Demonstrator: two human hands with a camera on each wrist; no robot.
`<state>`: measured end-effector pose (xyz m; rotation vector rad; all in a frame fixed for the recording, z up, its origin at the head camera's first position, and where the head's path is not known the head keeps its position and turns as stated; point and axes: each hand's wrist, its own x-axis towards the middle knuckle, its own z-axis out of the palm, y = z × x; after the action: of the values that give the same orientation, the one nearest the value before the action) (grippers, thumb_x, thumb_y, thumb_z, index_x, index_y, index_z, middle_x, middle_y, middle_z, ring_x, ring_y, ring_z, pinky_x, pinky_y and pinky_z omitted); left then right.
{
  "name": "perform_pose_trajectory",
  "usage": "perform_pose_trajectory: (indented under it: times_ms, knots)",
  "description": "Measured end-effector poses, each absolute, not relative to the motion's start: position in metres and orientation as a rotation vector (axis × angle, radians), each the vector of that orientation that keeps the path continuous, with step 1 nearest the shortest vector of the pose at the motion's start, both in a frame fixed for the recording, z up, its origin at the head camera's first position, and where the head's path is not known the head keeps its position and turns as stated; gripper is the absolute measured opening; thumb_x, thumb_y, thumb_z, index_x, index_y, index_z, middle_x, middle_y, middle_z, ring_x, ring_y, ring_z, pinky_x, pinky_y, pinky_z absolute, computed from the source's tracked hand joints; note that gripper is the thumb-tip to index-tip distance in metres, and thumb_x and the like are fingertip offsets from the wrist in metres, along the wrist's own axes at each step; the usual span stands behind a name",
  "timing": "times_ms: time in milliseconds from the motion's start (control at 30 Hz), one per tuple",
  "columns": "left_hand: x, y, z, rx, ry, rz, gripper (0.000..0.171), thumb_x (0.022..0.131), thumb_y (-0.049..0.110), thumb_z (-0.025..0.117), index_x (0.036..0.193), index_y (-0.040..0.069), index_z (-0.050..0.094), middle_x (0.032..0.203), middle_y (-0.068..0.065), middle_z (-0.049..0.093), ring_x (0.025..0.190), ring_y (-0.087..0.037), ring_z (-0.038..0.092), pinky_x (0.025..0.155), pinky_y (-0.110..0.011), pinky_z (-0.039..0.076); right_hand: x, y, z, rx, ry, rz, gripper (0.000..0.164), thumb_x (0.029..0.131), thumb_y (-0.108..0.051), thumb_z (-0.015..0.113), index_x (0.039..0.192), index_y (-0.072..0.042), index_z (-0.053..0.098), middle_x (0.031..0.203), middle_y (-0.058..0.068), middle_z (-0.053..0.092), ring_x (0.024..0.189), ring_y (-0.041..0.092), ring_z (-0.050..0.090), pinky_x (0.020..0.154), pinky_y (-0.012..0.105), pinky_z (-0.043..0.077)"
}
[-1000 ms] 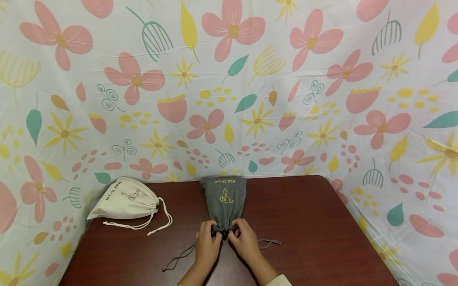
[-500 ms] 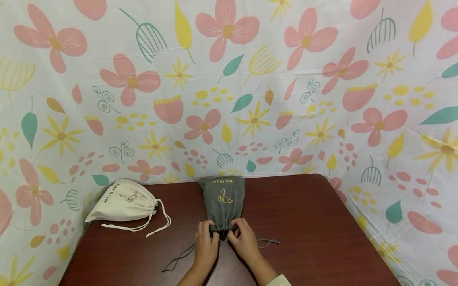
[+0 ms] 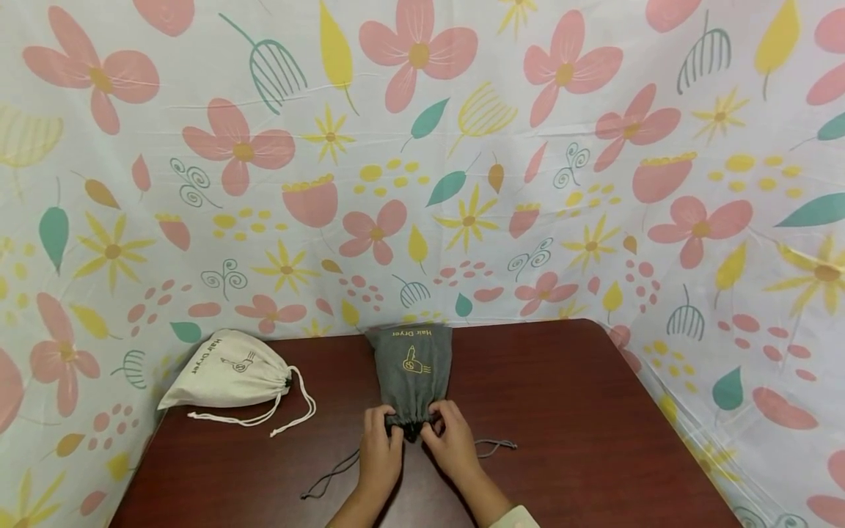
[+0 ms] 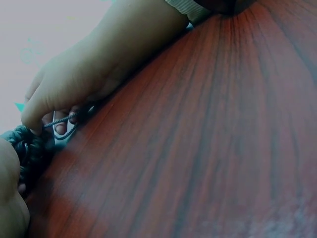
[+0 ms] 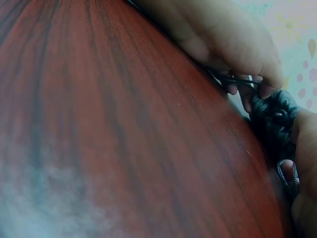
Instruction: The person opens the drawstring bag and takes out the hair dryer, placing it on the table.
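Observation:
A dark grey drawstring bag [image 3: 414, 378] with "Hair Dryer" and a dryer outline in yellow lies on the table, its gathered mouth toward me. My left hand [image 3: 381, 451] pinches the left side of that mouth with thumb and fingers. On the other side my right hand [image 3: 452, 446] pinches it likewise. The puckered black opening [image 5: 277, 121] shows bunched between both hands in the right wrist view. Grey drawstrings spread out to either side, the left cord [image 3: 330, 473] being longer in view than the right cord [image 3: 496, 445]. The bag's contents are hidden.
A cream drawstring bag [image 3: 231, 374], also printed "Hair Dryer", lies at the table's back left with its white cords loose. The dark red-brown table [image 3: 561, 425] reaches a floral cloth [image 3: 462, 183] hanging behind and at both sides.
The head view has shifted slightly. Both hands stay at the grey bag's mouth, with only small finger movements.

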<state>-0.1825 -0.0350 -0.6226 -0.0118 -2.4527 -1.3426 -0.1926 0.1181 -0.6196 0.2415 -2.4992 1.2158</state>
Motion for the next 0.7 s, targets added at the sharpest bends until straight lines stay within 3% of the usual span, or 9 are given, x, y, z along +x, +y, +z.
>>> perform_pose_trajectory:
  times_ms: [433,700]
  knots:
    - [-0.1821,-0.0354,-0.6213,0.006,-2.413,-1.436,0.023,0.097,0.005,0.053,0.115,0.019,0.053,0.113,-0.003,0.048,0.067,-0.006,0.038,0.062,-0.022,0.038,-0.1934,0.1187,-0.6201,0.194,-2.454,1.251,0.023,0.087,-0.006,0.069,0.106,-0.016,0.06,0.092,-0.002,0.054,0.072,0.005,0.049,0.064,0.021,0.045]
    - [-0.1819,-0.0353,-0.6207,0.007,-2.379,-1.443,0.024,0.094,0.005,0.058,0.114,0.018,0.056,0.112,-0.003,0.048,0.069,-0.004,0.041,0.062,-0.02,0.041,-0.1938,0.1176,-0.6206,0.157,-2.461,1.204,0.023,0.086,-0.009,0.071,0.105,-0.017,0.06,0.091,-0.004,0.055,0.077,0.005,0.052,0.068,0.023,0.047]
